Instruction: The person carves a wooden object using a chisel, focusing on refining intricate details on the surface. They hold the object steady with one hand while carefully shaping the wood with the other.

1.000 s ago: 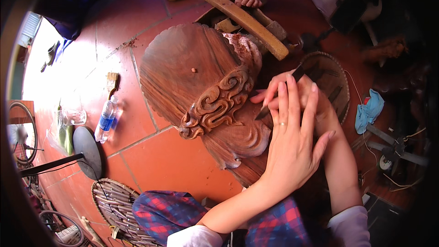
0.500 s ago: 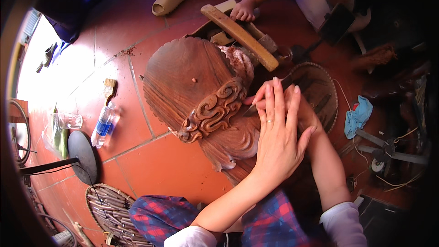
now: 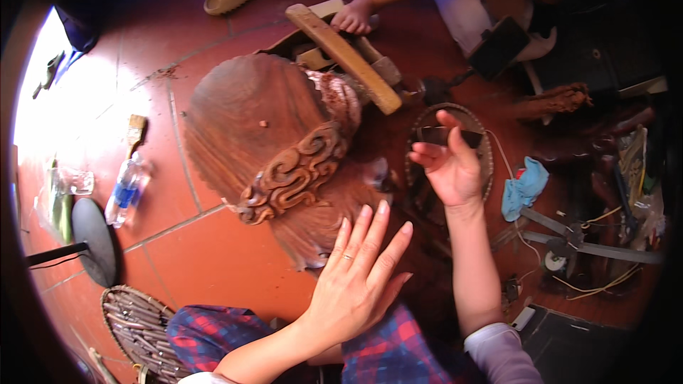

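A carved dark-brown wooden piece (image 3: 235, 110) lies on the floor before me, with a smooth, scallop-edged round part and a band of raised scrolls (image 3: 302, 171) across it. Fingers spread, my left hand (image 3: 356, 274) is over the lower part of the carving, holding nothing; I cannot tell whether it touches the wood. My right hand (image 3: 455, 171) is raised over a round, dark-rimmed basket (image 3: 488, 160), its fingers apart and slightly bent, with no tool visible in it. Dark long objects lie in the basket, partly hidden by that hand.
A wooden mallet-like bar (image 3: 345, 60) lies beyond the carving, close to another person's foot (image 3: 353, 16). To the left are a brush (image 3: 135, 135), a water bottle (image 3: 126, 188) and a black round stand base (image 3: 96, 242). At right sit a blue cloth (image 3: 524, 188) and a metal-legged stand (image 3: 569, 238).
My hands, together at the carving before, have parted: the right lifted away over the basket, the left drew back nearer to me. The whole view has shifted, moving the scene leftward.
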The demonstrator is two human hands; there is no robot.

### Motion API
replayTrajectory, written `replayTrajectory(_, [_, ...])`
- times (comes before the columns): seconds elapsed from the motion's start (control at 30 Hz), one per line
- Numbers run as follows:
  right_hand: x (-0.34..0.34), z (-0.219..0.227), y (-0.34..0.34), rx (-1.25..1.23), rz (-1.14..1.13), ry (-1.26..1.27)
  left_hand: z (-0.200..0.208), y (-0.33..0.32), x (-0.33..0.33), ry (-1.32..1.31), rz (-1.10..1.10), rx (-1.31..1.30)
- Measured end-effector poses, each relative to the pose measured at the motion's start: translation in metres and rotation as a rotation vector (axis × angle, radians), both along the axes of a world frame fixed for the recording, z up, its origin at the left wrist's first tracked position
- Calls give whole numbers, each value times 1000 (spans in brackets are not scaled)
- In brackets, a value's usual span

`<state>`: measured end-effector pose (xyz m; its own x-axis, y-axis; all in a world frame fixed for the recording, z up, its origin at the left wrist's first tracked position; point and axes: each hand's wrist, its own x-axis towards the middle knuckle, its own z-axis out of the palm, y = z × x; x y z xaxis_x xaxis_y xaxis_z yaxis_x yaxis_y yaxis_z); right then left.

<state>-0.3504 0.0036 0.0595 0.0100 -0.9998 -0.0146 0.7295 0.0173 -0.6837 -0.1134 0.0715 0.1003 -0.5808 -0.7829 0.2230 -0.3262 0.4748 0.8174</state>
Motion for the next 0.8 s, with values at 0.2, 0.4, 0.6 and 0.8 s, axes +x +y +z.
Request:
replayTrajectory(0.2, [14, 18, 0, 121, 43, 490, -16, 31, 17, 230, -17, 78])
replayTrajectory(0.4, [28, 35, -8, 78, 265, 671, -23, 45, 16, 310, -107, 127])
replayTrajectory(0.6, [34, 24, -18, -271, 281, 985, -1, 33, -1, 208, -32, 27])
replayTrajectory(0.8, [37, 13, -30, -393, 471, 1041, 5, 2, -53, 26, 55, -10])
